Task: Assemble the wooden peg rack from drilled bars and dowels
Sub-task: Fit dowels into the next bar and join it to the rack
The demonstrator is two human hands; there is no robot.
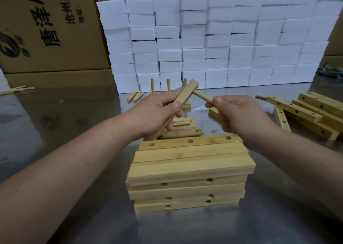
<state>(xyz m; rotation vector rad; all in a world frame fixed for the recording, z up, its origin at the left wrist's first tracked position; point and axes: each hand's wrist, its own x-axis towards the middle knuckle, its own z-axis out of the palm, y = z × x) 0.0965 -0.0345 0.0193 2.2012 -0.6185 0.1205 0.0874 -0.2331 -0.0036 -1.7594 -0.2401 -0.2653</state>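
A stack of drilled bars (189, 171) is seen on the steel desk (78, 117), and all places are given from it. To its left a broad stretch of bare steel lies open, bounded at the far side by cardboard boxes (50, 30). A strip of bare steel is also seen on its near side. Beyond it the desk is closed off by a wall of white foam blocks (213, 43). To its right, well apart, a heap of drilled bars (295, 110) is laid crosswise. Just behind it, loose dowels (183, 131) are piled.

Above and behind the stack, a single bar (187, 91) is held in the left grip (157, 113), with fingers and thumb curled round its middle. The bar is tilted, its upper end raised away and rightward and its lower end down by the loose dowels. A dowel (202, 96) is pinched at its near end between thumb and forefinger of the right grip (239, 113). Its far end is set against the bar's upper end; whether it is seated in a hole cannot be told. Further behind, upright pegs (168, 85) are partly hidden by the bar.
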